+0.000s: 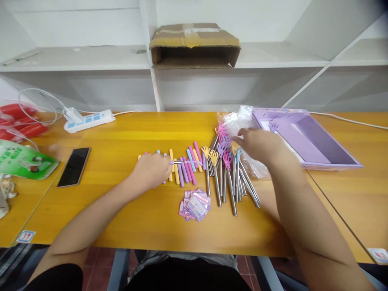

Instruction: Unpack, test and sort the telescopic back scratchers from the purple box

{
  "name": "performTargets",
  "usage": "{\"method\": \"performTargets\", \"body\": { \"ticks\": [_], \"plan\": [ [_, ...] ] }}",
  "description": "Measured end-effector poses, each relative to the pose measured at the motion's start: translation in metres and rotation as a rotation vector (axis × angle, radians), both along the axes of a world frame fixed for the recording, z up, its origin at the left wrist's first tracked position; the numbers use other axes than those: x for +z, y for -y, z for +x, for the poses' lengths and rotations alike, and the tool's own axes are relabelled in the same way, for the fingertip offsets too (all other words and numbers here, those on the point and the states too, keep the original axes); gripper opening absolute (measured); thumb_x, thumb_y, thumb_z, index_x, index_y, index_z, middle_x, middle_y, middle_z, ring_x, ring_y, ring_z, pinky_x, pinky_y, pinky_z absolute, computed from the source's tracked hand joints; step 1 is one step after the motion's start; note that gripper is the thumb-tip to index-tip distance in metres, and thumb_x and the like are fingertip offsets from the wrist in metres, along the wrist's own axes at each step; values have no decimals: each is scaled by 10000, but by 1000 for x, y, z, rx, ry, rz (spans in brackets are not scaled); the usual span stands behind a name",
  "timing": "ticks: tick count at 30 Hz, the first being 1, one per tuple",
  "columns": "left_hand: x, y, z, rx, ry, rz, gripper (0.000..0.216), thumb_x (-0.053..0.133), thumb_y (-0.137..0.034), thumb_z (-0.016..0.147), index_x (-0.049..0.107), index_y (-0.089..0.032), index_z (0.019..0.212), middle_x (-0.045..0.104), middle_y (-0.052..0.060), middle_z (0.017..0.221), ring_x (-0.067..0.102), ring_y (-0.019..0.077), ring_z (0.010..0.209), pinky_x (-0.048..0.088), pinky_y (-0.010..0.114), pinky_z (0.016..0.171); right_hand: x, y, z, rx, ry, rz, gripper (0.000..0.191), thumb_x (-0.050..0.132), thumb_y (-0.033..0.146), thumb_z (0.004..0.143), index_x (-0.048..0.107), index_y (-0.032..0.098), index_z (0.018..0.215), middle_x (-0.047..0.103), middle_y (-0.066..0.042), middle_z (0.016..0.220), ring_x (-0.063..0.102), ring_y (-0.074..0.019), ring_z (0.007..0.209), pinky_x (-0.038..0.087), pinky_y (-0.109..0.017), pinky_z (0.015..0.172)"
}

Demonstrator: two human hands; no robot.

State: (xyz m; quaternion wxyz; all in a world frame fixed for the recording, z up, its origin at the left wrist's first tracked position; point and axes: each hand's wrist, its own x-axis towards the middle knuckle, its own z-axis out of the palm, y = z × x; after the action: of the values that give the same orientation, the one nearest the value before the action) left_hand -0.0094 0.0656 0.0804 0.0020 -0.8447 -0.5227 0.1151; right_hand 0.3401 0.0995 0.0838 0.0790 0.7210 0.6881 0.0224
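My left hand point(153, 167) is closed around a back scratcher point(189, 162), seen side-on, with a short metal section and a curved lilac end pointing right. Under and beside it lie several coloured sleeves point(176, 171) in pink, purple, yellow and blue. My right hand point(257, 145) reaches over a heap of metal-handled back scratchers point(232, 186) with hand-shaped plastic heads. Its thumb and forefinger are apart, just above a yellow head point(235, 147); the other fingers are partly hidden. In front of the sleeves is a loose pile of small printed cards point(196, 206).
Clear plastic bags point(257, 167) lie behind the heap, against a lilac open box point(332, 165). To the left are a phone point(74, 167), a white power strip point(91, 121), a green packet point(27, 159) and red items point(22, 121). A cardboard box point(195, 38) sits on the shelf.
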Motion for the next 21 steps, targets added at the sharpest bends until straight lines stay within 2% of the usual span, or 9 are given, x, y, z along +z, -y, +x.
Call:
{"method": "performTargets", "body": {
  "ticks": [3,5,8,11,14,17,19,21],
  "plan": [
    [-2,0,-1,5,22,-11,427,371,-283,1063,782,-167,1067,810,189,988,802,382,969,582,480,832,-5,-17,32,-168,27,-26,565,484,516,1138,637,56,1426,670,-311,1377,687,-369,1161,434,-423,856],
    [-2,0,-1,-1,26,-21,402,397,-273,1049,783,-163,1065,810,195,1008,801,377,975,579,477,843,-8,-23,43,-225,20,-94,578,610,512,1088,657,28,1400,679,-331,1338,681,-371,1156,410,-423,834],
    [-2,0,0,-10,31,-24,383,413,-267,1039,779,-165,1081,811,189,1020,798,367,969,574,467,849,-11,-26,48,-233,2,-110,486,726,421,1025,700,49,1337,724,-314,1238,685,-334,1079,379,-407,798],
    [-3,0,2,-7,46,-37,383,406,-277,1043,773,-174,1076,811,179,1007,791,361,963,569,462,852,-9,-25,49,-230,-1,-54,393,705,307,1021,704,98,1354,736,-289,1244,682,-290,1029,356,-389,778],
    [-6,-1,1,25,85,-51,353,423,-298,1040,752,-177,1083,799,176,986,780,361,942,560,463,860,2,-18,52,-221,-31,-16,281,655,247,1018,762,103,1235,748,-286,1203,668,-253,933,335,-385,745],
    [-10,-3,-6,81,251,-82,371,422,-271,1033,647,-162,1307,757,122,866,739,317,801,540,429,806,22,-6,52,-167,-139,77,218,588,210,1042,776,108,1084,769,-256,1067,599,-203,787,336,-384,723],
    [-12,-8,-11,89,433,-162,454,392,-241,1041,514,-173,1472,721,65,835,681,262,701,519,390,758,37,3,46,-115,-287,170,172,597,173,1036,764,134,1022,777,-202,994,573,-177,755,362,-369,738],
    [-12,-16,-14,48,627,-267,466,402,-236,1034,497,-215,1490,714,51,930,654,221,726,511,359,760,49,11,33,-69,-517,257,123,632,166,1023,753,161,1002,781,-147,955,587,-159,746,389,-344,741]
  ]
}}
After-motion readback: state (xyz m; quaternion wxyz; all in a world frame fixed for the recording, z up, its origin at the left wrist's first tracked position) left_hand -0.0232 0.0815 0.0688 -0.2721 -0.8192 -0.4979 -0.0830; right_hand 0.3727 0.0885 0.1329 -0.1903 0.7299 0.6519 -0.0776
